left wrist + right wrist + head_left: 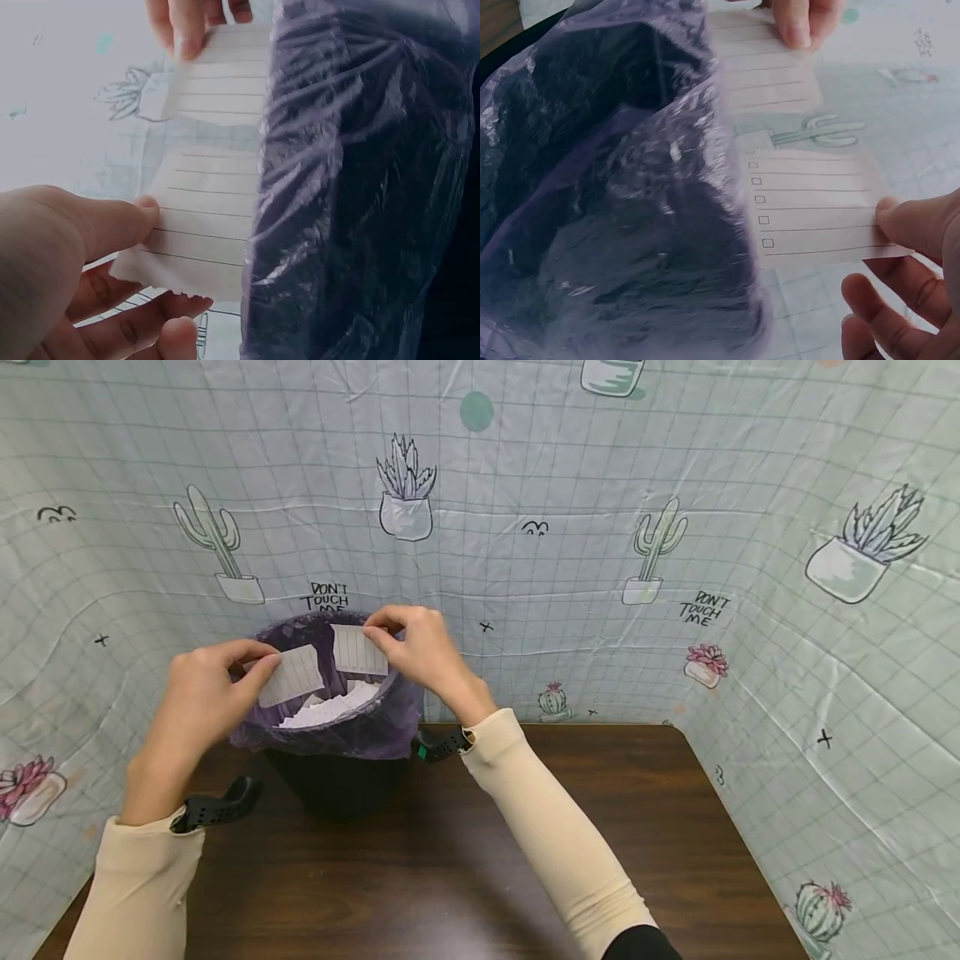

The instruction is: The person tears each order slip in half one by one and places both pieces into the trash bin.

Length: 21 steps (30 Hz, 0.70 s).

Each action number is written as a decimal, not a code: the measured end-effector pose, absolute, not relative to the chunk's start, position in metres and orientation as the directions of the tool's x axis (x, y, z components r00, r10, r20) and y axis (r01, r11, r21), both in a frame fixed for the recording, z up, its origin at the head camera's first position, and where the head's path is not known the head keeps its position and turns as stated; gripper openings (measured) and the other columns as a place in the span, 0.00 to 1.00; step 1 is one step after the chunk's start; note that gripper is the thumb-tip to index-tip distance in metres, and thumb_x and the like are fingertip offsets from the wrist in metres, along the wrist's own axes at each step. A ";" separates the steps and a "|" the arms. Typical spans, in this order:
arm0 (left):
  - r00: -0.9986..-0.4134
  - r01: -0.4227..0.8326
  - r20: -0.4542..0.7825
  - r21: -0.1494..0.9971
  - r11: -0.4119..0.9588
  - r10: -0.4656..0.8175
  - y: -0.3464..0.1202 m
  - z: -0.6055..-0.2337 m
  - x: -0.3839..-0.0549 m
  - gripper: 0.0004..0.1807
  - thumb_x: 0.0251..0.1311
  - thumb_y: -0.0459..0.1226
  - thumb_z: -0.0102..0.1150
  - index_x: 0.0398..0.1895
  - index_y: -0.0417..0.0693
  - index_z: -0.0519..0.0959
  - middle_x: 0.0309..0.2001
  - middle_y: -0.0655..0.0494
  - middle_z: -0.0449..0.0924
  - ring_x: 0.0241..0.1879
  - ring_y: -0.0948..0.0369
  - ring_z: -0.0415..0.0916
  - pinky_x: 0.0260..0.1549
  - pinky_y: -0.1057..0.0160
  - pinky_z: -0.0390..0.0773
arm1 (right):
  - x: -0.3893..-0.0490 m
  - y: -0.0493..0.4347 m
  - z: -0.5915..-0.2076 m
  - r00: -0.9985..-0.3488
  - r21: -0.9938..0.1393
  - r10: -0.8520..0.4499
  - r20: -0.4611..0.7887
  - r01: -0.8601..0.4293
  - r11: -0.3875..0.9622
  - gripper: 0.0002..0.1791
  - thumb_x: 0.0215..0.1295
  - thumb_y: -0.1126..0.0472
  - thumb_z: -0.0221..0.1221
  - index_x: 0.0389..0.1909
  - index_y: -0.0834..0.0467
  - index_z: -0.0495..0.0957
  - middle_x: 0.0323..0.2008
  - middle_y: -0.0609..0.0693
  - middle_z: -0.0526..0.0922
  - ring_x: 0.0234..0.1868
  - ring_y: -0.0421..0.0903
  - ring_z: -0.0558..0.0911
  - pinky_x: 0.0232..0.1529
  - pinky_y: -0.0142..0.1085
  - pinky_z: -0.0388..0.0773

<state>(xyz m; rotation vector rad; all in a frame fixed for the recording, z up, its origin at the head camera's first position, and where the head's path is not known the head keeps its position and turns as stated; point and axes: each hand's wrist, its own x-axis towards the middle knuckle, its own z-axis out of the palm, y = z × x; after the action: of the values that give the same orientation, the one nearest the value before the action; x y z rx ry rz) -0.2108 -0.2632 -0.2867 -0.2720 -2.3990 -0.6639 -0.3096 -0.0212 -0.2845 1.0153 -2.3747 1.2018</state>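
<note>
Over the mouth of a black bin (337,785) with a purple plastic liner (337,742), each hand pinches a piece of lined paper. My left hand (213,689) holds one lined piece (294,675) between thumb and fingers; a torn, ragged edge shows on this piece (199,225) in the left wrist view. My right hand (420,647) pinches the other piece (360,650) by its corner, and small checkboxes run along one side of that piece (817,206) in the right wrist view. The two pieces are apart. Inside the bin lie white paper scraps (333,706).
The bin stands at the back left of a dark brown wooden table (525,835). A pale grid-patterned cloth (525,568) with cactus drawings hangs behind and along both sides. Black bands (217,806) sit on both wrists.
</note>
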 end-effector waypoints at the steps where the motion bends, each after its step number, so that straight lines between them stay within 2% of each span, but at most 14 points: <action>1: -0.782 0.346 0.622 0.393 0.852 0.031 -0.264 -0.287 -0.212 0.09 0.68 0.36 0.64 0.42 0.39 0.88 0.32 0.42 0.88 0.28 0.75 0.71 0.27 0.78 0.64 | -0.311 -0.021 -0.285 -0.709 -0.587 -0.461 0.534 -0.703 0.401 0.10 0.75 0.58 0.61 0.45 0.57 0.87 0.40 0.50 0.90 0.40 0.42 0.84 0.35 0.28 0.74; 3: -0.789 0.339 0.613 0.396 0.854 0.029 -0.265 -0.287 -0.213 0.09 0.68 0.36 0.64 0.42 0.39 0.88 0.32 0.42 0.88 0.27 0.80 0.66 0.27 0.77 0.64 | -0.313 -0.021 -0.288 -0.714 -0.598 -0.462 0.527 -0.697 0.395 0.10 0.75 0.57 0.61 0.46 0.57 0.87 0.40 0.50 0.90 0.39 0.41 0.84 0.34 0.28 0.74; 5: -0.801 0.327 0.598 0.403 0.855 0.025 -0.266 -0.287 -0.213 0.09 0.68 0.37 0.64 0.42 0.40 0.88 0.32 0.42 0.88 0.27 0.80 0.66 0.27 0.77 0.64 | -0.315 -0.021 -0.290 -0.720 -0.614 -0.463 0.517 -0.689 0.386 0.10 0.75 0.57 0.61 0.46 0.57 0.88 0.40 0.50 0.90 0.38 0.41 0.83 0.33 0.28 0.74; 9: -0.816 0.310 0.578 0.406 0.860 0.021 -0.266 -0.288 -0.215 0.10 0.69 0.37 0.63 0.42 0.40 0.87 0.32 0.42 0.87 0.27 0.69 0.71 0.27 0.75 0.64 | -0.318 -0.020 -0.294 -0.731 -0.639 -0.458 0.507 -0.675 0.369 0.10 0.75 0.57 0.61 0.46 0.57 0.87 0.41 0.50 0.90 0.38 0.41 0.83 0.33 0.28 0.75; 13: -0.815 0.312 0.579 0.388 0.867 0.034 -0.264 -0.291 -0.218 0.09 0.68 0.37 0.63 0.42 0.39 0.87 0.31 0.42 0.87 0.29 0.56 0.75 0.28 0.69 0.66 | -0.318 -0.018 -0.299 -0.739 -0.649 -0.454 0.498 -0.664 0.370 0.10 0.74 0.57 0.62 0.46 0.56 0.88 0.42 0.49 0.90 0.40 0.41 0.84 0.34 0.28 0.76; 16: -0.822 0.309 0.567 0.378 0.873 0.046 -0.262 -0.294 -0.220 0.10 0.68 0.37 0.63 0.42 0.39 0.87 0.31 0.42 0.87 0.28 0.54 0.76 0.28 0.65 0.68 | -0.317 -0.016 -0.303 -0.742 -0.646 -0.451 0.496 -0.662 0.379 0.09 0.74 0.57 0.62 0.46 0.56 0.88 0.42 0.49 0.90 0.41 0.41 0.85 0.35 0.28 0.77; 21: -0.830 0.303 0.556 0.394 0.867 0.037 -0.259 -0.293 -0.220 0.11 0.69 0.37 0.63 0.46 0.38 0.86 0.34 0.40 0.88 0.30 0.51 0.79 0.29 0.64 0.70 | -0.318 -0.014 -0.301 -0.730 -0.641 -0.458 0.508 -0.675 0.365 0.11 0.74 0.57 0.62 0.49 0.57 0.87 0.45 0.49 0.90 0.45 0.42 0.85 0.39 0.29 0.79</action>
<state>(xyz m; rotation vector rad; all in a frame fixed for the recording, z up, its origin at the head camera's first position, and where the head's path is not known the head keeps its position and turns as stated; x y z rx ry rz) -0.2205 -0.2589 -0.2933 -0.2471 -2.4867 -0.6457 -0.3185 -0.0142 -0.3013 1.0113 -2.3844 1.2958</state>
